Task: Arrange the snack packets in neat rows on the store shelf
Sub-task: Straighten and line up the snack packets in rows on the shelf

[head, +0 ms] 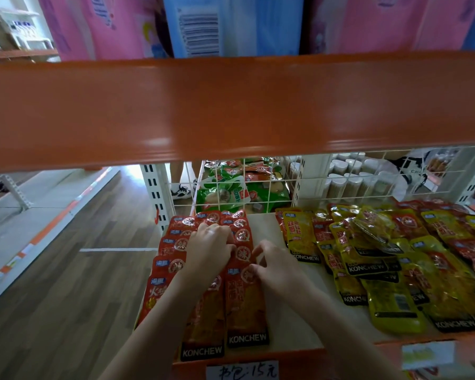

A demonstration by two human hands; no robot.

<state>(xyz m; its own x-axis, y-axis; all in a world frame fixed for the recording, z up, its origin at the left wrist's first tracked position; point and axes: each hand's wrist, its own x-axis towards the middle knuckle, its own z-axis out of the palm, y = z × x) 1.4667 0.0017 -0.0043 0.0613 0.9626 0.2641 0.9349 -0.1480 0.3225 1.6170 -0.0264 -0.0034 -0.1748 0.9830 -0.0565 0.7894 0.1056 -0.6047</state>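
Two bare hands reach onto a pale store shelf point(283, 319) in the lower middle of the frame, seen from a head camera looking down. Red snack packets point(246, 305) lie in overlapping rows at the shelf's left end, stretching from the front edge back toward a white wire grid point(340, 185). The left hand point(209, 246) rests on top of these red packets, its fingers bent down and pressing on them. The right hand point(272, 266) is just beside it, thumb and curled fingers pinching the right edge of a red packet in the right-hand row. Bare shelf separates the red rows from a loose, untidy heap of yellow and red packets point(390, 267) on the right side of the frame. Green packets point(222, 193) sit behind the grid, at centre. An orange shelf beam point(231, 111) fills the middle of the frame, with pink and blue packages above it. A handwritten price label point(243, 370) is fixed to the front edge at the bottom. Wood-look floor point(74, 270) shows at left.
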